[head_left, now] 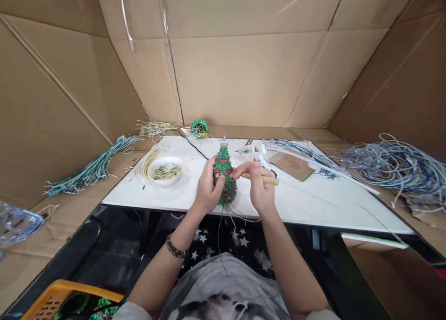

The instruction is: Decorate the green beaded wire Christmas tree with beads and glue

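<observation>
Brown cardboard walls [251,78] stand around a white rectangular tabletop [313,211], with a white round bowl of short wire pieces [166,181] at left and a loose coil of blue and white wires [400,166] at far right. Near the middle of the tabletop's near edge, a small green cone-shaped Christmas tree with red garland and a clear topper [223,163] stands roughly upright in the left hand [208,190]. That hand is partly closed, fingers along the tree's left side and thumb across its near face. The right hand [260,192] is curled around a tool with a pale wooden handle [271,180], its fingertips at the tree's right side; the tool's working tip cannot be made out. The tree looks light and fairly stiff in body, its bumpy surface likely giving good grip, though hard squeezing could loosen the small ornaments. The wide lower half seems the safest hold; the narrow clear topper looks fragile, and the thin dark green wire [219,236] trailing below the base is flexible and could snag.
</observation>
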A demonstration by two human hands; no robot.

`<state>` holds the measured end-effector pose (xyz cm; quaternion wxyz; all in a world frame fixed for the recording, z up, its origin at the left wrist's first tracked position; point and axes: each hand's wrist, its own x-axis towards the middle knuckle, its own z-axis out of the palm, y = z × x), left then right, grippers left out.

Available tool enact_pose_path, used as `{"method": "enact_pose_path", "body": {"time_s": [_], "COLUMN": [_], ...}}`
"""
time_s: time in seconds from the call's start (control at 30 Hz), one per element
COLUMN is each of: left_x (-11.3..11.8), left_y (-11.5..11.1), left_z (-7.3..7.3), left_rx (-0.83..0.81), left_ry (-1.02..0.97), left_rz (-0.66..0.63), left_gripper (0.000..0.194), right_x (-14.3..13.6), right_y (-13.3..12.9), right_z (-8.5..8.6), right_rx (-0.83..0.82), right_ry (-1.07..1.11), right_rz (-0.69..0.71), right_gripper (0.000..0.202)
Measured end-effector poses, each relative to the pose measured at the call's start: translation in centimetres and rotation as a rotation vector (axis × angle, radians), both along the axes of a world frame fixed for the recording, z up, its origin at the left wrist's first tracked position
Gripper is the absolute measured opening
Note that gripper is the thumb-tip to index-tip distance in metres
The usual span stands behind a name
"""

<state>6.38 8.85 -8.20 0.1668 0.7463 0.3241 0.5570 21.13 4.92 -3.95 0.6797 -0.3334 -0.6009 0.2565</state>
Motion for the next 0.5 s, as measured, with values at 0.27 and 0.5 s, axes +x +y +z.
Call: {"method": "enact_pose_path", "body": {"time_s": [0.27, 0.5], "left_x": [0.04, 0.07], "left_y": [0.39, 0.28], "left_z": [-0.51, -0.33], "left_rx": [0.067, 0.056], "left_ry": [0.003, 0.011], "left_rz": [0.019, 0.019], "left_gripper": [0.050, 0.049], "right_x": [-0.16, -0.19], "right_y": [-0.08, -0.18], "right_z": [-0.30, -0.27], "right_rx": [0.039, 0.071], "right_ry": [-0.008, -0.041], "right_rz": [0.006, -0.020], "right_gripper": [0.056, 0.057]}}
